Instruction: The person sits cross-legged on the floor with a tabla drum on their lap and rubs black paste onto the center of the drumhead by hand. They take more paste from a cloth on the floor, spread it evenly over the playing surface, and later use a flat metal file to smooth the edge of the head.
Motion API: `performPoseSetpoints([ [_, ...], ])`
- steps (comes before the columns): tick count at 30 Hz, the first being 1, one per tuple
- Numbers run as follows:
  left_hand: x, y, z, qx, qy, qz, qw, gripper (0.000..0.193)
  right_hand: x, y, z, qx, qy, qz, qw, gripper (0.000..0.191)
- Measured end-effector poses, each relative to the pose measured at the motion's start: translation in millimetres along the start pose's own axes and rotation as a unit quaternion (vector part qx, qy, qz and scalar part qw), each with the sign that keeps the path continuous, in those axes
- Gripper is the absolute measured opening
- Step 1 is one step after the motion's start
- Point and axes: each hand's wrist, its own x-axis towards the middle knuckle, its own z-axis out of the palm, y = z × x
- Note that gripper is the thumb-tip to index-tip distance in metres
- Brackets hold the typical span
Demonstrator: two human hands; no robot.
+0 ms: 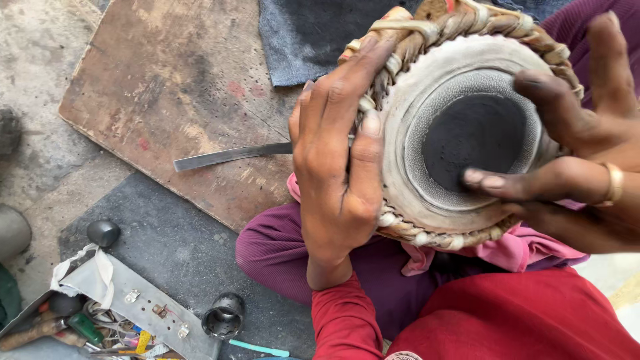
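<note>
Drum: small hand drum (460, 137), pale skin head with a black round patch at centre, braided leather rim; it rested tilted in the person's lap, over a pink cloth (513, 252) and purple trousers.
Left hand: left hand (337, 157) lay clasped over the drum's left edge, fingers pointing up along the braid, thumb pressed to the rim; wrist bent, red sleeve below.
Right hand: right hand (573, 150) reached in from the right, part open, gripping nothing; one fingertip touched the lower edge of the black patch, another rested at its upper right. A gold ring (614, 185) sat on one finger.
Near: flat metal strip (230, 156) lay on a worn wooden board (167, 93), its end hidden behind the left hand.
Farther: grey metal tray (143, 303) of small tools at lower left; a dark metal cup (223, 315) just beside it on the grey mat.
</note>
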Motion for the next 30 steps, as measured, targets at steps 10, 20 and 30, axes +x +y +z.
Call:
performPoseSetpoints([
  [10,2,13,-8,0.046,-0.029,0.018,0.998,0.045,70,-47,-11,-0.071,-0.043,-0.020,0.996,0.036],
  [20,12,13,-9,0.017,-0.026,-0.012,0.999,0.045,5,-48,8,0.016,0.020,0.239,0.971,0.043],
  [30,3,12,-7,0.041,-0.028,0.001,0.999,0.046,8,-38,-3,-0.070,-0.093,0.042,0.992,0.058],
])
